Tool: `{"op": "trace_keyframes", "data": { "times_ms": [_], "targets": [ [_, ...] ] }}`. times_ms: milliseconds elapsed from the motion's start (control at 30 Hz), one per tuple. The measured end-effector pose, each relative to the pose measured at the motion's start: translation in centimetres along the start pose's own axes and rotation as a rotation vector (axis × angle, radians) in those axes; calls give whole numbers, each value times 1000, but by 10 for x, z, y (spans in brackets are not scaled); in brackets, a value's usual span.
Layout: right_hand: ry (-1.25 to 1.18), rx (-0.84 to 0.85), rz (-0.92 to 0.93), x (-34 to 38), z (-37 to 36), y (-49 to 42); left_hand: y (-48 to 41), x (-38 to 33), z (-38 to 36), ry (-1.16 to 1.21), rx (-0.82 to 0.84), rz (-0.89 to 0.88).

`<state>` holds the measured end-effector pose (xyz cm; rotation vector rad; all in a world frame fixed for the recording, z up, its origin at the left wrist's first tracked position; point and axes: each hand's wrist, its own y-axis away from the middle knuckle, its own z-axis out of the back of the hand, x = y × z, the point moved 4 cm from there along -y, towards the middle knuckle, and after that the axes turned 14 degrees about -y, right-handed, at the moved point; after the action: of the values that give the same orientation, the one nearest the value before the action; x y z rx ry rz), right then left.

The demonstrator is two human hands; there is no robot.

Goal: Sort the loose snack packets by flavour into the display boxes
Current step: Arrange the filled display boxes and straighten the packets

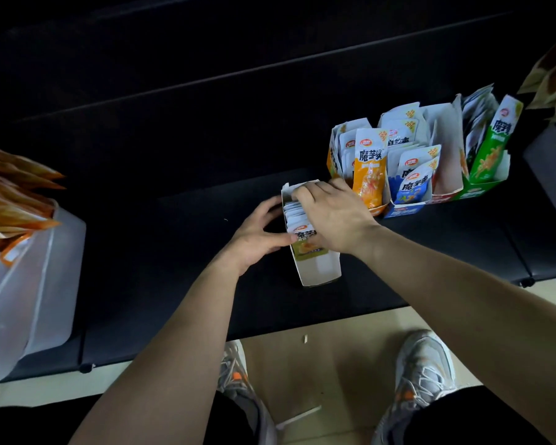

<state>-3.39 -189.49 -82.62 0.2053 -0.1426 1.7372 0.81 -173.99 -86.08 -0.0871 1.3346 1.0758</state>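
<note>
Near front edge of surface [174,268], white box [318,271], its left wall clasped by left grip [257,232]. Over the box, right grip [333,213], fingers [305,192] curled on upright packets [297,216] inside. Toward right edge, row of filled boxes [402,210]: orange, blue, red, green. At left edge, clear bin [45,268] of orange-edged packs [13,194].

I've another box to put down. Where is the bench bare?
Bare bench between the tub and the left hand, and behind the white box. Crowded on the right: the right hand over the packets, hard by the row of display boxes.
</note>
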Motion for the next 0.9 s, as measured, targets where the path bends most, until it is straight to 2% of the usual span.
{"op": "trace_keyframes", "data": {
  "times_ms": [167, 400, 500, 567, 700, 900],
  "targets": [
    [-17, 29, -10, -8, -2, -6, -2, 2, -2, -55, -2, 1],
    [-6, -126, -26, -15, -7, -2, 1, 0, -4, -160, 18, 4],
    [-42, -40, -108, -19, -5, -8, 0, 3, -7, -220, 26, 31],
    [-43, 8, -94, -16, -4, -13, 2, 4, -5, -231, 31, 48],
    [-21, -48, -76, -14, 1, -10, 3, 3, 2, -255, 39, 53],
    [-111, -129, -126, -19, 12, -9, 1, -7, -4, -237, -81, 14]
  ]
}}
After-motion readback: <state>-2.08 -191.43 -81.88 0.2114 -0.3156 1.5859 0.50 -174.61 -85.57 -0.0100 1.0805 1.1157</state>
